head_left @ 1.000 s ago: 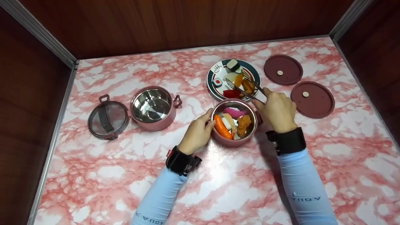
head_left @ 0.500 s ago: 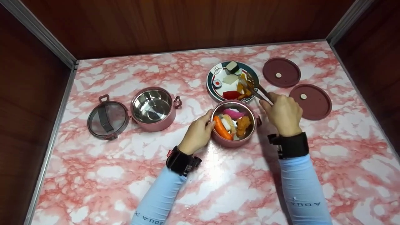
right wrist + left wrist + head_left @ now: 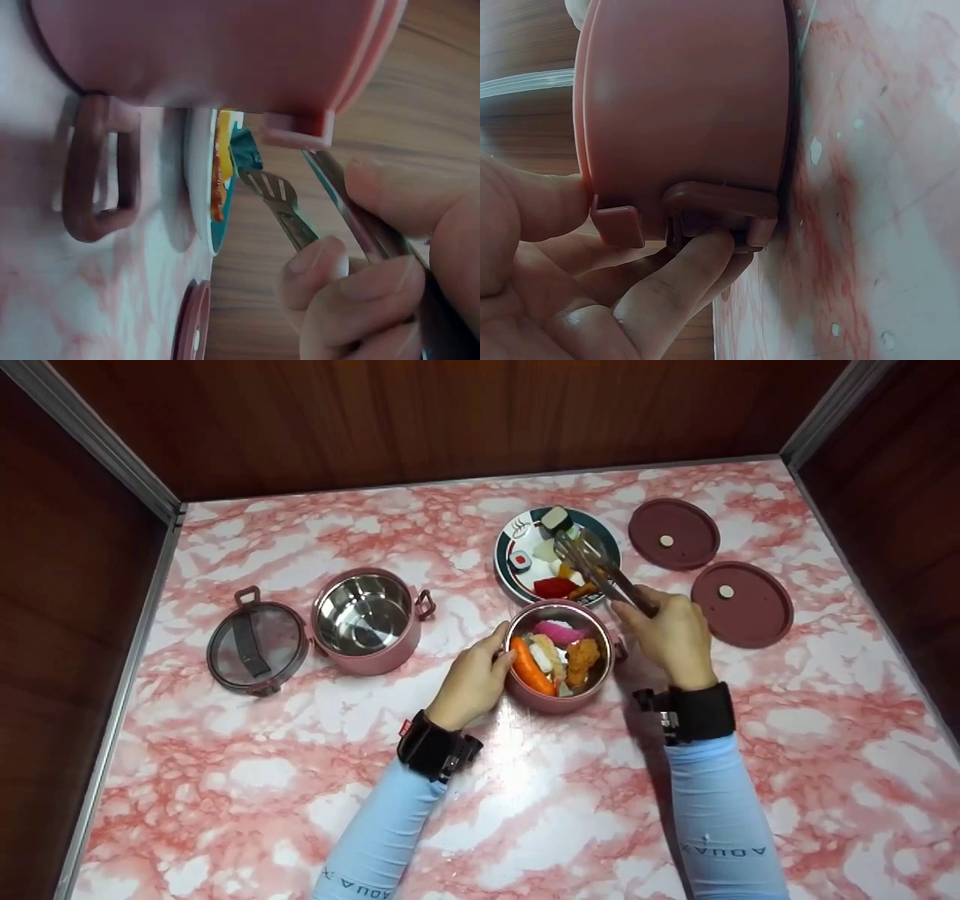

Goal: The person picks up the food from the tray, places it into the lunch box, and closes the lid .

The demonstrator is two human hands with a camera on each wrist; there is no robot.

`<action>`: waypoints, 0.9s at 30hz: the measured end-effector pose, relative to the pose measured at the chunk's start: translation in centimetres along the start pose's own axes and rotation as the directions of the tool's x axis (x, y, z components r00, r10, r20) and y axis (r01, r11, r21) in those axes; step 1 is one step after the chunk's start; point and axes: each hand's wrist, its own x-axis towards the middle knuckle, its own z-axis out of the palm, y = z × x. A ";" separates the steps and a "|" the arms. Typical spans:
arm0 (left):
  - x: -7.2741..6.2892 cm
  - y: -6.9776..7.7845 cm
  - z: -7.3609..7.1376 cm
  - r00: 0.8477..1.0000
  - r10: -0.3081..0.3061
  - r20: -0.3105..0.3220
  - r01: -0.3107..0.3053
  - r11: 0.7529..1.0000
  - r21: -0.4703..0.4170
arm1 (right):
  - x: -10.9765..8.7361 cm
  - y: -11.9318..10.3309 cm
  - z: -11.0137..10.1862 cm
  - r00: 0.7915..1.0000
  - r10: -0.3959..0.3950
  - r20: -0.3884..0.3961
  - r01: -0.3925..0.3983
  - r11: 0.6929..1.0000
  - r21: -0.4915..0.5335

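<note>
My left hand (image 3: 472,684) holds the near pink food container (image 3: 559,703) at its left side. In the left wrist view, the thumb lies at the rim and a fingertip touches the loop handle (image 3: 724,196). Inside the container are an orange sausage (image 3: 532,669), a fried piece (image 3: 582,661), a magenta piece (image 3: 561,631) and pale pieces. My right hand (image 3: 671,634) grips metal tongs (image 3: 628,589), whose slotted ends hover over the plate (image 3: 504,566). Sushi (image 3: 556,520), a small roll (image 3: 520,560) and a red piece (image 3: 553,587) lie there. Whether the tongs pinch food cannot be told.
A second pink container (image 3: 379,660), bare inside, stands at the left with its grey see-through lid (image 3: 259,649) swung out beside it. Two dark red round lids (image 3: 673,525) lie right of the plate. Brown panels (image 3: 465,420) enclose the table's back and sides.
The tongs' ends first stood apart around food at the plate's right, then drew closer together, and now lie further left over the plate. My left hand and the container have stayed put.
</note>
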 end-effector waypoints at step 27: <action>0.0 -0.1 -0.1 1.000 0.006 0.004 -0.006 1.000 0.005 | -0.5 -0.5 -4.1 0.958 0.132 0.255 -0.143 0.989 0.026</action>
